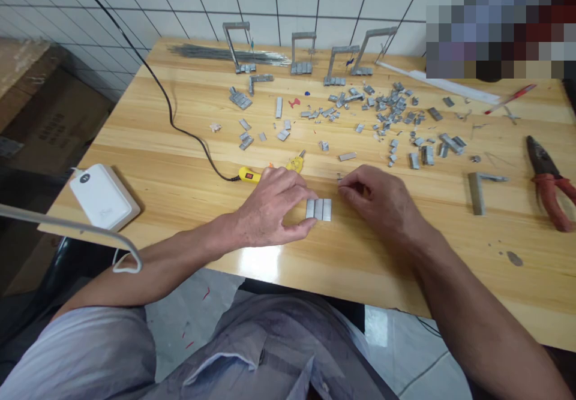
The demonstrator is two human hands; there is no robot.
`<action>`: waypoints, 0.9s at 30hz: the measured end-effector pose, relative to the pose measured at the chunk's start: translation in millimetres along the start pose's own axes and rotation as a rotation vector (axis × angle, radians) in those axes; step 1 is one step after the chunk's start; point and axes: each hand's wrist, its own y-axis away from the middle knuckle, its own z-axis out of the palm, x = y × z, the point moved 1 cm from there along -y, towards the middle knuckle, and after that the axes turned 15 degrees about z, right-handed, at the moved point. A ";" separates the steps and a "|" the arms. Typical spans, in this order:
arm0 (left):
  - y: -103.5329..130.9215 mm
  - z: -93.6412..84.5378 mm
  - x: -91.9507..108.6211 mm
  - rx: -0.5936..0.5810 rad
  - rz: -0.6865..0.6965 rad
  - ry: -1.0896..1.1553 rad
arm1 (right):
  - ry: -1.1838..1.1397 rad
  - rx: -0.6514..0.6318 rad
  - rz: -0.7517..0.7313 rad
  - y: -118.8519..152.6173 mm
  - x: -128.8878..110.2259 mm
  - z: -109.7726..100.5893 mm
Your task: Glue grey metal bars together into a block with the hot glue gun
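Observation:
Between the thumb and fingers of my left hand [279, 208] is a small grey block of flat strips [319, 210] set side by side. My right hand [375, 193] is just to its right, its thumb and forefinger pinched together. A tiny dark bit [339, 177] shows at those fingertips, too small to name. Behind my left hand lies a yellow glue gun [250, 174] with a black cord, partly hidden by my fingers. A short flat grey strip [347, 156] rests on the table beyond my right hand.
Small grey pieces [393, 106] are scattered across the wooden table [189, 148]. Several bracket-shaped grey frames [303, 52] stand near the tiled wall, beside thin wires [225, 54]. Red-handled pliers [551, 184] and an L-shaped piece [477, 193] lie right; a white box [104, 196] lies left.

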 end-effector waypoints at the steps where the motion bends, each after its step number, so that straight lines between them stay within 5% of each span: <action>1: 0.0 0.5 0.3 -0.011 0.006 -0.025 | 0.065 0.117 -0.020 -0.5 2.4 -2.7; 4: 0.7 3.9 1.6 -0.080 0.022 -0.106 | 0.179 0.253 -0.081 -0.8 9.6 -7.0; 11: 3.4 11.8 4.0 -0.259 -0.007 -0.190 | 0.440 0.105 -0.125 0.5 10.6 4.8; 20: 3.7 12.0 3.2 -0.258 -0.010 -0.170 | 0.570 0.485 -0.061 -5.3 11.6 -3.3; 22: 3.1 11.3 3.1 -0.237 -0.013 -0.166 | 0.473 0.413 -0.147 1.0 1.1 -0.8; 27: 1.9 8.7 2.7 -0.214 -0.034 -0.185 | 0.234 -0.004 -0.285 14.5 -16.9 8.7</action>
